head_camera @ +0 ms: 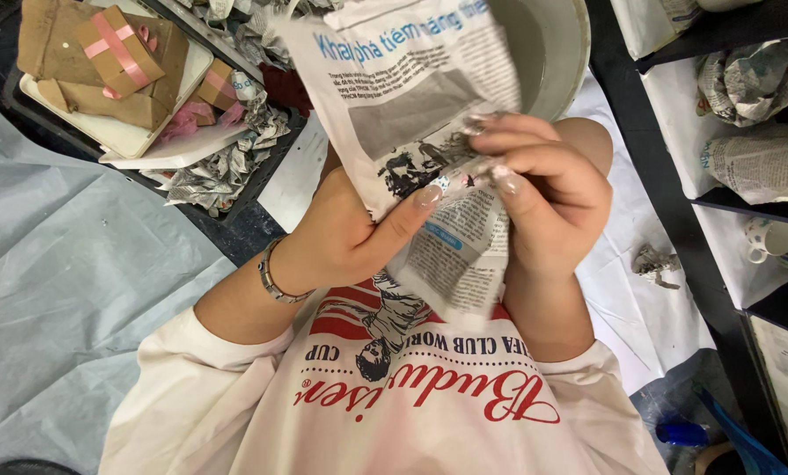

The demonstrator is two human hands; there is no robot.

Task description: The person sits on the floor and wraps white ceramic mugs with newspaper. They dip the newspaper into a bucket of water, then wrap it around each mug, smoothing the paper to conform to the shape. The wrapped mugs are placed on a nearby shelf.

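Note:
Both my hands hold a sheet of newspaper (pixel 403 97) that is wrapped partly around a large pale round bowl (pixel 554 44). My left hand (pixel 345 233), with a metal bracelet on the wrist, pinches the paper's lower edge with the thumb. My right hand (pixel 543 189) is curled over the paper's folded lower part from the right. The bowl's rim shows above the paper; the rest of it is hidden behind the sheet and my hands.
A dark crate (pixel 235 198) at upper left holds crumpled newspaper, white trays and a brown gift box with a pink ribbon (pixel 117 48). Black shelves on the right carry newspaper-wrapped bundles (pixel 763 163) and a white cup (pixel 768 237). A crumpled paper scrap (pixel 656 262) lies on a white sheet.

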